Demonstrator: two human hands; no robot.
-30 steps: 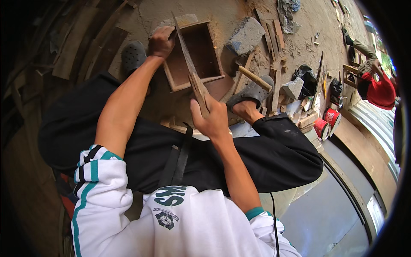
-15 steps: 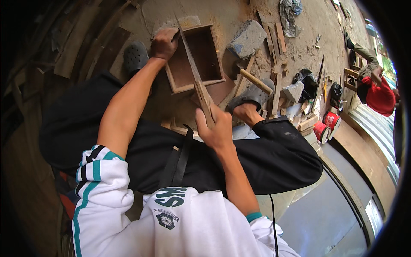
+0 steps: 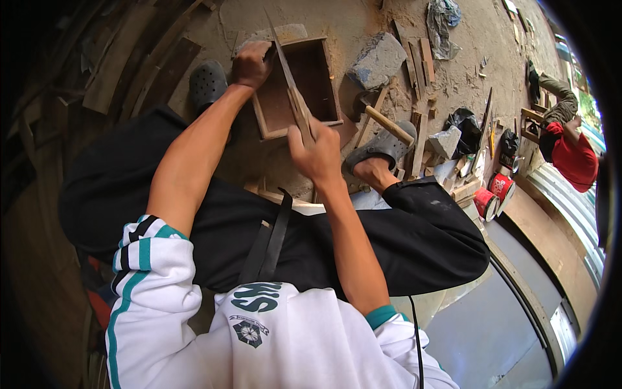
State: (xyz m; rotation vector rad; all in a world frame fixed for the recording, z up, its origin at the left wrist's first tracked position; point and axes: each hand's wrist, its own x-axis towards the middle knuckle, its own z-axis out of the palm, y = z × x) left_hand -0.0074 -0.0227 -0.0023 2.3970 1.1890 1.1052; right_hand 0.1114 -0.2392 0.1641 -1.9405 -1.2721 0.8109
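My right hand is wrapped round the wooden handle of a handsaw. Its long thin blade points away from me and crosses over the left side of an open wooden box. My left hand is closed on the box's far left edge, close beside the blade. The box rests on the ground between my feet, with its open side up. Where the teeth meet the wood cannot be made out.
A hammer lies against my right clog. Beyond are a concrete block and wood strips. My left clog stands near stacked boards. Red cans stand to the right; another person in red sits farther off.
My right hand has pushed forward and slightly left with the saw, so its handle is nearer the box. My left hand keeps its place on the box edge.
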